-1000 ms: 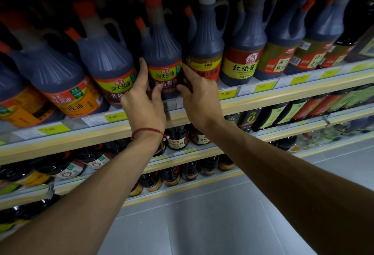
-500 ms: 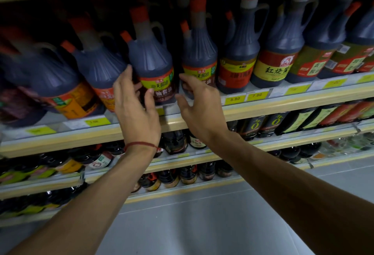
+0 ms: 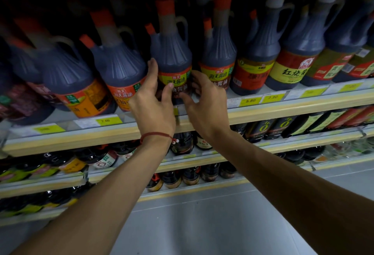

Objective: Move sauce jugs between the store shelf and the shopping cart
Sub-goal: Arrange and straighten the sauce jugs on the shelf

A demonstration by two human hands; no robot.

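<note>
The left hand (image 3: pixel 152 104) has its fingers (image 3: pixel 152 73) spread part-way, laid flat up the left flank of a dark sauce jug (image 3: pixel 172 56), with the thumb pressed on the front label. The right hand (image 3: pixel 204 102) cups the jug's lower right side, fingers curled loosely round it and the thumb reaching in toward the label's bottom edge; whether it grips firmly I cannot tell. The jug stands upright on the store shelf (image 3: pixel 283 111) between the two sets of fingers, with a similar jug (image 3: pixel 219 58) just beyond the right fingers and another (image 3: pixel 119 68) just beyond the left. Both forearms stretch up and forward, and a red string bracelet (image 3: pixel 156 134) circles the left wrist.
</note>
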